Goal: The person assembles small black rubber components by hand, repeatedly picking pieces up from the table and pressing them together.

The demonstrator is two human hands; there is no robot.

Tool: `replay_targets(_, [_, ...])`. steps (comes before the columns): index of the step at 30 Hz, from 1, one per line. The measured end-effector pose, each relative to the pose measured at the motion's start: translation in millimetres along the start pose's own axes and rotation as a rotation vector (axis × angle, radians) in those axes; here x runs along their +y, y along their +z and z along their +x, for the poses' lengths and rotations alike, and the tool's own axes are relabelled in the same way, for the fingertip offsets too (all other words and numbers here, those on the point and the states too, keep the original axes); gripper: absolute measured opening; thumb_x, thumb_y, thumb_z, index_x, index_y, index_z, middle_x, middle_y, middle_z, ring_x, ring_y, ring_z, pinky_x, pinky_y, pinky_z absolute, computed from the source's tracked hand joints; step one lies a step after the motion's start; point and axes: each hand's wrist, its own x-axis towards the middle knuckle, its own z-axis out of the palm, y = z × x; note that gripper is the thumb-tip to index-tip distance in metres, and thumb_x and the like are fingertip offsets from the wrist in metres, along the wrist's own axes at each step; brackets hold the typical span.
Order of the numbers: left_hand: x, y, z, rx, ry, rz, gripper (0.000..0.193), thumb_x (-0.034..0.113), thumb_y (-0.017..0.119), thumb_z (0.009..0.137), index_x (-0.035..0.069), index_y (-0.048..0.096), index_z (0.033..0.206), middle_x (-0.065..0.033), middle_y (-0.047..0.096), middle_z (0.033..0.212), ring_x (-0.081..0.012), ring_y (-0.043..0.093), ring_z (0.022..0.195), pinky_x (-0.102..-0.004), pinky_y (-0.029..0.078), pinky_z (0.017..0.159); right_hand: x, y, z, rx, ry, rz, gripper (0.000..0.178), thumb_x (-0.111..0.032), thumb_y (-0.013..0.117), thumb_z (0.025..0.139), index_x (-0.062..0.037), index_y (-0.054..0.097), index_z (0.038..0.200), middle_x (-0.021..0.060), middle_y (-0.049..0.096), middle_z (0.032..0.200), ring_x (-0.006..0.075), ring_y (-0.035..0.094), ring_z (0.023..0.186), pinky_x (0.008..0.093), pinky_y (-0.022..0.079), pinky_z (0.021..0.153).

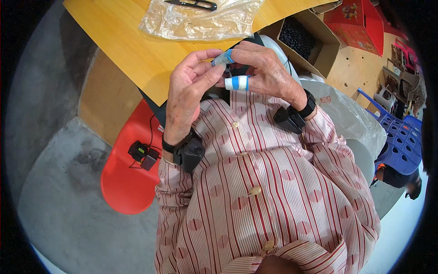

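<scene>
My left hand [194,84] is raised above my lap by the table's edge. Its thumb and fingers close round a blue-and-white tape wrap [223,58] on the index fingertip of my right hand [271,68]. A second tape wrap [237,83], striped blue and white, covers my right thumb. That thumb and index finger are stretched toward the left hand with a gap between them. The right hand's other fingers are mostly hidden behind. Something small and dark shows in the gap; I cannot make out what it is.
On the yellow table [132,55] lies a clear plastic bag [200,25] with black thread snips [194,4] on it. A cardboard box [331,55] of small black pieces stands right, near a red box [358,25]. A red chair [125,182] is left, a blue chair [399,141] right.
</scene>
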Motion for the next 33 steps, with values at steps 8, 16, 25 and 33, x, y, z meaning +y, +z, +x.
replay_targets(8, [-8.6,-1.4,2.9,0.009,0.020,-0.079,0.036,0.000,0.063,0.081,-0.005,0.051,0.115,-0.0120,0.066,0.094,-0.0112,0.062,0.080,-0.0220,0.050,0.071,1.6,2.9,-3.1,0.009,0.010,0.085,0.034,-0.026,0.077,0.071,-0.0055,0.060,0.092,0.0065,0.058,0.075,0.0226,0.057,0.074,0.0333,0.047,0.064])
replay_targets(16, [-12.6,-2.4,3.5,0.015,0.012,-0.156,0.038,-0.003,0.061,0.080,-0.005,0.048,0.116,-0.0130,0.065,0.094,-0.0124,0.063,0.081,-0.0224,0.051,0.072,8.6,10.6,-8.9,0.035,0.063,0.205,0.035,-0.025,0.077,0.074,-0.0036,0.059,0.096,0.0059,0.057,0.077,0.0182,0.055,0.072,0.0306,0.047,0.063])
replay_targets(25, [-11.6,-1.8,3.4,0.015,0.052,-0.105,0.038,-0.004,0.061,0.081,-0.005,0.048,0.117,-0.0137,0.065,0.093,-0.0140,0.063,0.082,-0.0238,0.052,0.072,11.6,15.3,-9.9,-0.011,0.139,0.307,0.036,-0.026,0.076,0.076,-0.0021,0.058,0.096,0.0043,0.053,0.071,0.0136,0.052,0.065,0.0283,0.045,0.059])
replay_targets(33, [-6.8,-4.8,0.7,-0.030,0.052,0.058,0.042,-0.005,0.060,0.081,-0.002,0.046,0.121,-0.0088,0.061,0.087,-0.0111,0.060,0.075,-0.0217,0.050,0.066,7.3,11.5,-5.3,-0.060,0.106,0.249,0.035,-0.023,0.078,0.072,-0.0026,0.059,0.093,0.0063,0.057,0.073,0.0175,0.056,0.066,0.0307,0.047,0.060])
